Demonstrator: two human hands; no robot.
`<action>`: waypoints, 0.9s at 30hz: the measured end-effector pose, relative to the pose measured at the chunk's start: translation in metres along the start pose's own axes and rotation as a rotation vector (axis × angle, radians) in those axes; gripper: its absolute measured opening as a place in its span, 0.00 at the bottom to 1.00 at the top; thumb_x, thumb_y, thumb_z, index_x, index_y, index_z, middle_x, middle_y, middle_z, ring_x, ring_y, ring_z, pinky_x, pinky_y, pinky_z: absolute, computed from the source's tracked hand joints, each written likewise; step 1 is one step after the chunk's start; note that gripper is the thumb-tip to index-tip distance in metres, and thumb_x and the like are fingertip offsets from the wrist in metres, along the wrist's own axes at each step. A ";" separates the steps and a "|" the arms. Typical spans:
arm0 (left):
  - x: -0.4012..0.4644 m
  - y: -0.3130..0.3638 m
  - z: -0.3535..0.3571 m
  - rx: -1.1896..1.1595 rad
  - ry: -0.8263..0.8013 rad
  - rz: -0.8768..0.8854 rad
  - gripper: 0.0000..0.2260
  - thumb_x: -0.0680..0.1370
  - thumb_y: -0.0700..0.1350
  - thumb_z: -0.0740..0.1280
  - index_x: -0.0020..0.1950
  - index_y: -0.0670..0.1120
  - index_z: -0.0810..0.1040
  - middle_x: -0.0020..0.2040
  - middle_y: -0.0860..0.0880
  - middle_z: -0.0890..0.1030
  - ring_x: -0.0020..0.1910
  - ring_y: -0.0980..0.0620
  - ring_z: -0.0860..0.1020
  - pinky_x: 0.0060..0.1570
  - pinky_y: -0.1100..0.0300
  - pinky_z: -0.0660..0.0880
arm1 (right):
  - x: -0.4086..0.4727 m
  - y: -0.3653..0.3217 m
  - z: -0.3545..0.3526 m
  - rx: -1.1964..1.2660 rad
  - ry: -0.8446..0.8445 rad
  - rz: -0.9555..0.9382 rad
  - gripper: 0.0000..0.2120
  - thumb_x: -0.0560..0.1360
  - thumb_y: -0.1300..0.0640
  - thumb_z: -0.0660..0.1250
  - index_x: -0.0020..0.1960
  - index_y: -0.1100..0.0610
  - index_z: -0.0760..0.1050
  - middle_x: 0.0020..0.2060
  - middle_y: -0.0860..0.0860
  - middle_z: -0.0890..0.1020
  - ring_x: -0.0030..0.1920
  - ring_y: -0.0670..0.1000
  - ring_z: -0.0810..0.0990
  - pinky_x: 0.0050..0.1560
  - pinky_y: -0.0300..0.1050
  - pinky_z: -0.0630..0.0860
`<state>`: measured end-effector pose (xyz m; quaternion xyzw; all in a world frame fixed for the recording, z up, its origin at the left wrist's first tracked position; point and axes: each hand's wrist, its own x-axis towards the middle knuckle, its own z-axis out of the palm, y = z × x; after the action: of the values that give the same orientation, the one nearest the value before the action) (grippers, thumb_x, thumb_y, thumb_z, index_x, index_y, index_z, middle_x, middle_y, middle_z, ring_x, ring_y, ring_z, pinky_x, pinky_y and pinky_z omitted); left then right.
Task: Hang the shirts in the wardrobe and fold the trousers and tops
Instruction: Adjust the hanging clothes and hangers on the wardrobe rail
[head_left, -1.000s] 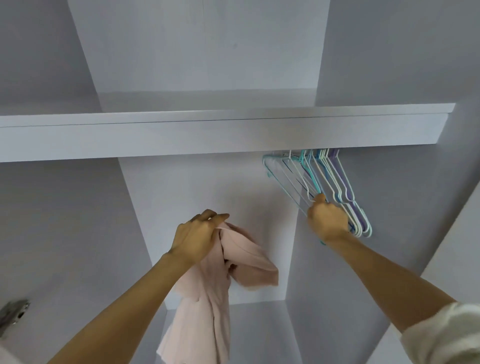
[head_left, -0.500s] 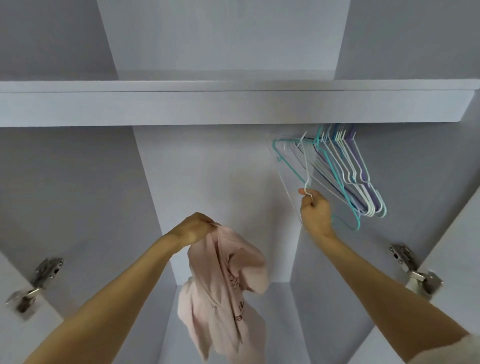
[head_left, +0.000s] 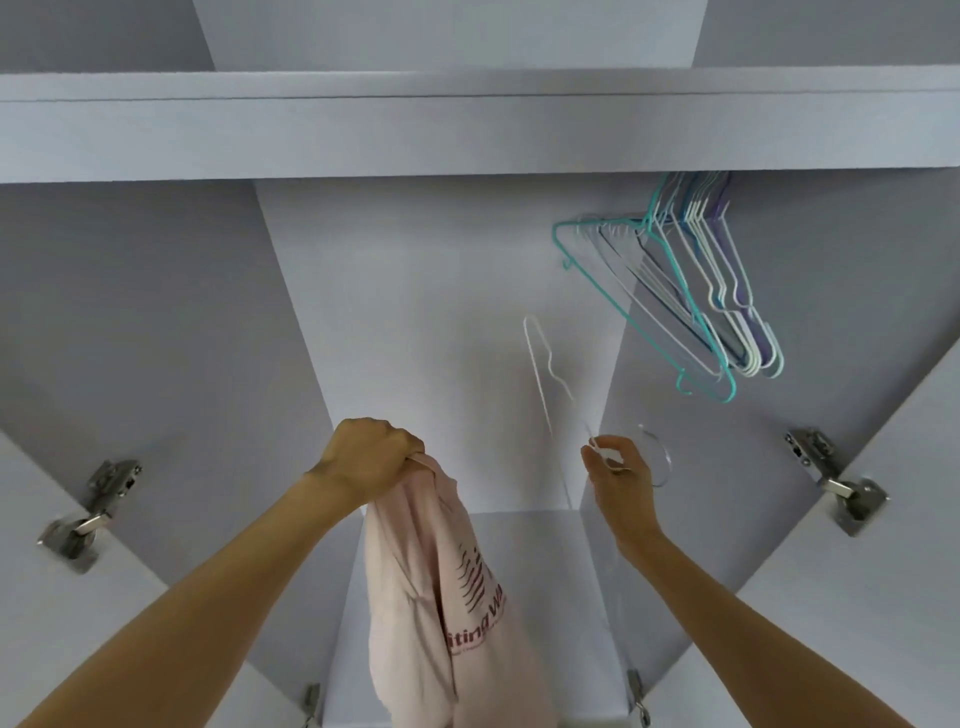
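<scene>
I look into an open white wardrobe. My left hand (head_left: 371, 460) grips the top of a pale pink shirt (head_left: 441, 613) with dark printed lettering; the shirt hangs down from my fist at the lower middle. My right hand (head_left: 618, 470) pinches a thin white wire hanger (head_left: 543, 374) near its neck, off the rail and tilted up to the left. It is blurred and faint against the white back wall. Several teal, white and purple hangers (head_left: 696, 291) stay bunched on the rail at the upper right, above my right hand.
A wide white shelf (head_left: 467, 124) runs across the top, with the rail hidden behind its front edge. Metal door hinges sit at the left (head_left: 88, 512) and right (head_left: 836, 480) on the open doors. The wardrobe's lower shelf (head_left: 535, 571) lies behind the shirt.
My right hand has lifted one white hanger off the bunch and brought it down and left, towards the shirt. My left hand kept its grip while the shirt dropped to hang straight.
</scene>
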<state>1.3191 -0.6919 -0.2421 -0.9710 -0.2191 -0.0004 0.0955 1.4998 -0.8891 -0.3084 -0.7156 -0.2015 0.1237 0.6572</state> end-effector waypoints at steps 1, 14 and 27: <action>-0.003 0.001 0.003 0.018 -0.021 -0.009 0.13 0.82 0.51 0.54 0.50 0.51 0.78 0.46 0.52 0.81 0.45 0.50 0.77 0.38 0.62 0.64 | -0.004 0.007 0.002 -0.087 -0.041 -0.013 0.04 0.76 0.59 0.65 0.42 0.55 0.74 0.25 0.49 0.69 0.25 0.45 0.66 0.26 0.30 0.64; -0.055 -0.006 0.022 -0.313 -0.001 -0.006 0.11 0.73 0.43 0.64 0.50 0.53 0.84 0.39 0.55 0.66 0.38 0.53 0.71 0.35 0.63 0.64 | -0.007 -0.046 0.068 0.766 0.036 0.348 0.19 0.83 0.54 0.50 0.33 0.54 0.59 0.20 0.45 0.62 0.22 0.44 0.59 0.30 0.39 0.56; -0.083 -0.034 -0.014 -0.377 0.114 -0.232 0.07 0.74 0.41 0.68 0.48 0.48 0.84 0.42 0.51 0.70 0.42 0.47 0.76 0.42 0.55 0.73 | -0.014 -0.097 0.104 0.851 -0.023 0.436 0.18 0.82 0.57 0.48 0.33 0.54 0.57 0.17 0.45 0.58 0.18 0.45 0.55 0.27 0.39 0.54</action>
<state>1.2298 -0.6998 -0.2255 -0.9385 -0.3194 -0.1069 -0.0762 1.4294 -0.7976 -0.2250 -0.4070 0.0148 0.3383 0.8483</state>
